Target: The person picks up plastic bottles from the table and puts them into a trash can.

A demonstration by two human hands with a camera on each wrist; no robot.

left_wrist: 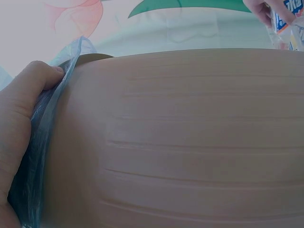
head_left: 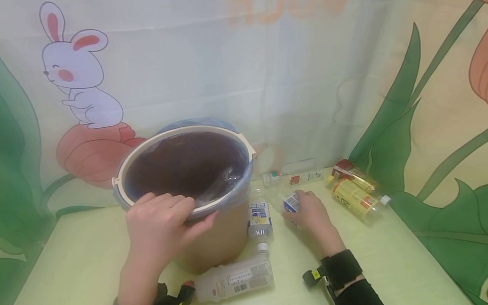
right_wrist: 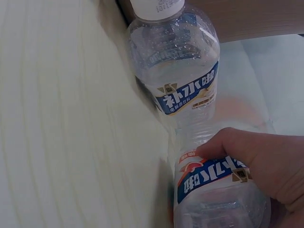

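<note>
My left hand (head_left: pixel 159 227) grips the near rim of a brown bin (head_left: pixel 220 243), fingers over the edge. A bluish plastic bag (left_wrist: pixel 52 109) lines the bin, and in the left wrist view the thumb presses it against the outside. Over on the right, my right hand (head_left: pixel 312 215) grips a lying clear plastic bottle (right_wrist: pixel 209 183) with a blue and white label. Between that hand and the bin lies a similar bottle (head_left: pixel 259 217), white cap facing me. In front of the bin is a whitish bottle (head_left: pixel 234 280) on its side. Some clear plastic (head_left: pixel 228 177) shows inside the bin.
Toward the back of the table (head_left: pixel 393 264) lies another clear bottle (head_left: pixel 295 178). A yellow-labelled bottle (head_left: pixel 352 198) rests at the right, beside a dark red package (head_left: pixel 351 171). A printed cloth (head_left: pixel 286 79) with a rabbit and flowers hangs behind.
</note>
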